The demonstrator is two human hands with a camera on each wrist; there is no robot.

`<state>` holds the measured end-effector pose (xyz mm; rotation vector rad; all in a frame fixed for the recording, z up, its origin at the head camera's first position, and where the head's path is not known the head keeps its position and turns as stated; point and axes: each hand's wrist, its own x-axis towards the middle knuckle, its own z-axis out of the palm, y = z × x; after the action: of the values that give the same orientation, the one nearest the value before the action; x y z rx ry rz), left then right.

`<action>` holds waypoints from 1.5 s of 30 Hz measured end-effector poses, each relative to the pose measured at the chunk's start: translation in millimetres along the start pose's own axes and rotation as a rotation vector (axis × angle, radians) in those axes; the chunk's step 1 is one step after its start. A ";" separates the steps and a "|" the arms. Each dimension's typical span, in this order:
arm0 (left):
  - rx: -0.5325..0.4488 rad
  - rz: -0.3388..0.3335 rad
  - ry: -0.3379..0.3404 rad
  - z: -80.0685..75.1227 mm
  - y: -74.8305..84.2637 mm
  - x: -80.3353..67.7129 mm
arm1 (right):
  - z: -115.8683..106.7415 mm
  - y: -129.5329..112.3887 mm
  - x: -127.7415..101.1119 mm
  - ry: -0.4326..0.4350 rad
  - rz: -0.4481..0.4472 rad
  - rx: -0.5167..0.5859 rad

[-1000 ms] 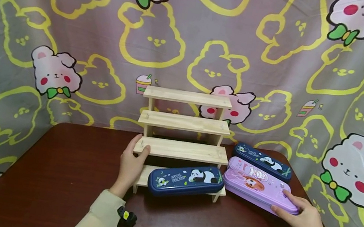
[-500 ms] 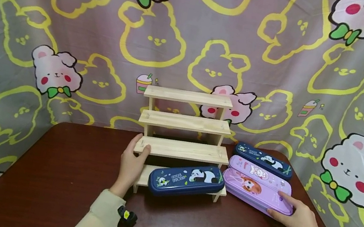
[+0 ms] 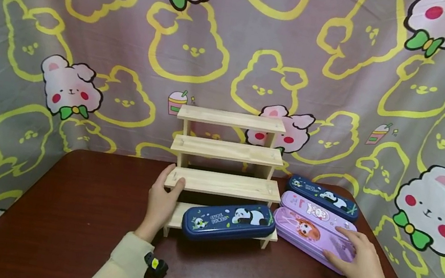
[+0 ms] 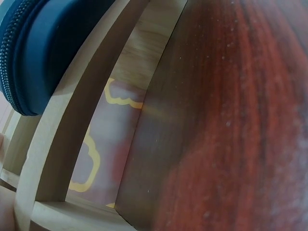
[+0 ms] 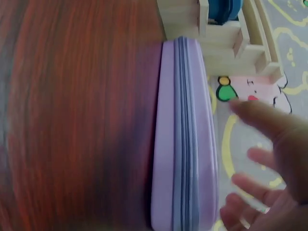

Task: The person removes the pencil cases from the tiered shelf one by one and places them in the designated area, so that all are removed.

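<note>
My left hand [image 3: 162, 203] grips the left end of a tread on the pale wooden step rack [image 3: 221, 184], thumb on top. A dark blue panda pencil case [image 3: 211, 226] lies slightly slanted on the rack's lowest tread, jutting over its front edge. Over the right end of a lilac pencil case [image 3: 285, 225] with a girl's picture hovers my right hand [image 3: 363, 265]. Its fingers are spread and loosely bent; the right wrist view shows them apart from the zipped side of that case [image 5: 185, 134]. The left wrist view shows mainly the rack's end [image 4: 53, 144] and table.
Behind the lilac case lie a pink pencil case [image 3: 294, 200] with a bunny and another blue panda case [image 3: 314, 189], side by side right of the rack. All stand on a dark red-brown table [image 3: 92, 220]. A patterned curtain [image 3: 234, 71] closes off the back and sides.
The lilac case's right end has swung toward me, its front now at more of a slant. My right hand has shifted left and loosened its hold on it. The left hand keeps its place.
</note>
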<state>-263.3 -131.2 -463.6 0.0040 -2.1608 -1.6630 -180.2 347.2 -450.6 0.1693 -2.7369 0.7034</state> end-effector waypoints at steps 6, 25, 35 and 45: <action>0.001 0.000 0.002 0.7 0.1 0.2 | 5.4 -17.4 1.3 0.093 -0.140 0.123; -0.002 -0.001 0.013 1.2 -0.3 0.1 | 34.2 -83.3 22.7 -0.039 -0.382 0.352; 0.000 -0.009 0.005 0.4 -0.3 0.3 | 53.6 -118.9 36.6 -0.081 -0.542 0.350; -0.005 -0.013 0.009 1.3 0.0 -0.2 | 69.3 -144.1 46.8 -0.159 -0.568 0.335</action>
<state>-263.5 -130.0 -464.0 0.0246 -2.1544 -1.6718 -215.7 186.0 -428.1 1.0647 -2.4868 0.9904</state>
